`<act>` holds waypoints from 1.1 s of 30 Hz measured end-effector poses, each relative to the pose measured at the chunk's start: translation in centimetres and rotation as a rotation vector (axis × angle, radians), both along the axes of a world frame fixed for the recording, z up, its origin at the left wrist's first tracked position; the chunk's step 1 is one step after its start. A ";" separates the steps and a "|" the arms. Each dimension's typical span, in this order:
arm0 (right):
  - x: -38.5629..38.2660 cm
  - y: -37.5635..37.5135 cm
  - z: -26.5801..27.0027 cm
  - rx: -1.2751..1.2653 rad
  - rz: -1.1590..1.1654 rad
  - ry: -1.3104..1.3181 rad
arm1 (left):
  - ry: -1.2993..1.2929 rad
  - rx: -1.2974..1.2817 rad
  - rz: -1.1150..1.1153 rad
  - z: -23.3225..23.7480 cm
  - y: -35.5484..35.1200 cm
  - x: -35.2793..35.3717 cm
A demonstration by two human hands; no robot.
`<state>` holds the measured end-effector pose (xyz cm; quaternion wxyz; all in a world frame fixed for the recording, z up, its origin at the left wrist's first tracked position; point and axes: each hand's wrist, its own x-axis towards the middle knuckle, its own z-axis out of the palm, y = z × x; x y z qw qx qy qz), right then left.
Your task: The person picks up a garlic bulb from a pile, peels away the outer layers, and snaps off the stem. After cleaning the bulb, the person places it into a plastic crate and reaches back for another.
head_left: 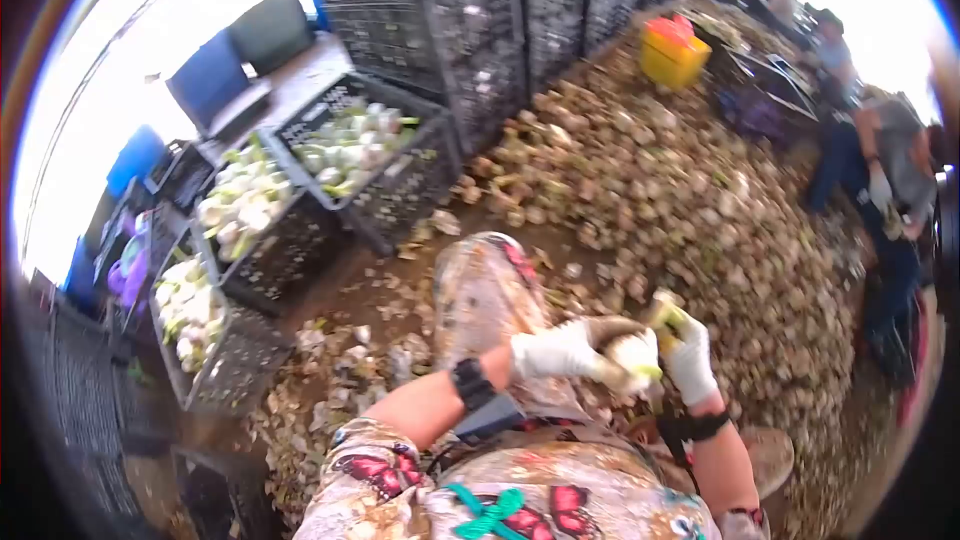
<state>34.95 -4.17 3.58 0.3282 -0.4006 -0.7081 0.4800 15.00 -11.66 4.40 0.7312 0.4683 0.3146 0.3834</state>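
Note:
My left hand, in a white glove with dirty fingers, is closed around a garlic bulb. The bulb is white with a pale green part facing my other hand. Just to its right, my right hand, also gloved, is raised with its fingers curled. Whatever those fingers hold, if anything, is too blurred to name. Both hands are above my lap, in front of a large heap of unpeeled garlic on the floor.
Black plastic crates of white garlic stand at the left. Tall crate stacks rise behind them. A yellow bucket sits at the heap's far side. Garlic skins litter the floor. Another person sits at the right, others farther back.

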 end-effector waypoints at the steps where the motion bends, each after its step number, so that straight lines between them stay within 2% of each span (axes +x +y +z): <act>1: -0.3 -0.1 0.5 -0.127 0.032 0.044 | -0.062 0.035 0.046 -1.5 0.5 -0.1; 2: -0.1 -0.3 1.5 -0.274 0.040 0.155 | -0.155 0.071 0.086 -0.9 0.6 -0.2; 3: 0.2 0.1 0.9 -0.358 0.065 0.309 | -0.064 0.065 0.158 1.2 0.3 -0.7; 5: 0.8 -0.1 1.1 -0.308 0.000 0.319 | -0.172 -0.127 0.269 0.9 -0.2 -1.1; 7: 1.1 -0.5 1.6 -0.342 0.050 0.307 | -0.238 -0.171 0.373 0.4 0.1 -1.0; 9: 0.3 -1.6 2.3 -0.162 0.142 0.243 | -0.307 -0.191 0.546 -1.2 0.8 -0.4; 11: -0.2 -2.3 2.3 -0.021 0.131 0.125 | -0.380 -0.176 0.707 -2.2 1.5 0.4; 13: -0.4 -0.4 0.3 -0.046 -0.076 0.140 | -0.323 -0.125 0.754 -1.5 1.0 0.7; 14: 0.6 1.4 -4.0 -0.071 -0.127 0.052 | -0.279 -0.092 0.737 -0.3 0.6 0.9; 15: 1.7 1.3 -3.6 -0.034 -0.130 -0.248 | -0.237 -0.052 0.723 0.5 0.7 0.7; 17: 4.4 3.5 -10.2 0.185 0.270 -1.090 | -0.165 0.115 0.661 0.1 1.2 -0.1; 18: 5.0 3.2 -11.3 0.173 0.273 -0.976 | -0.121 0.093 0.666 0.6 1.1 -0.1; 19: 4.7 2.6 -9.9 0.100 0.253 -0.753 | -0.078 0.070 0.670 1.0 1.2 0.0; 20: 3.7 1.5 -6.2 0.021 0.221 -0.530 | -0.034 0.184 0.651 -0.1 1.4 0.0; 23: 0.1 -0.1 2.4 -0.324 0.059 0.018 | 0.050 0.170 0.651 -1.2 1.6 1.5; 24: -0.3 -0.2 2.6 -0.270 0.050 0.053 | 0.096 0.228 0.618 -1.6 1.7 1.8; 27: -1.1 0.0 2.7 -0.146 0.011 -0.027 | 0.116 0.044 0.648 -0.5 1.4 2.6; 28: -1.1 0.2 2.1 -0.250 0.018 0.044 | 0.152 0.180 0.674 -1.2 1.8 2.6; 30: -0.8 0.4 1.2 -0.462 0.030 0.185 | 0.122 0.222 0.688 -2.1 1.9 2.4; 33: -0.9 -1.0 2.4 -0.152 0.032 0.058 | 0.191 0.239 0.694 -1.1 1.7 2.7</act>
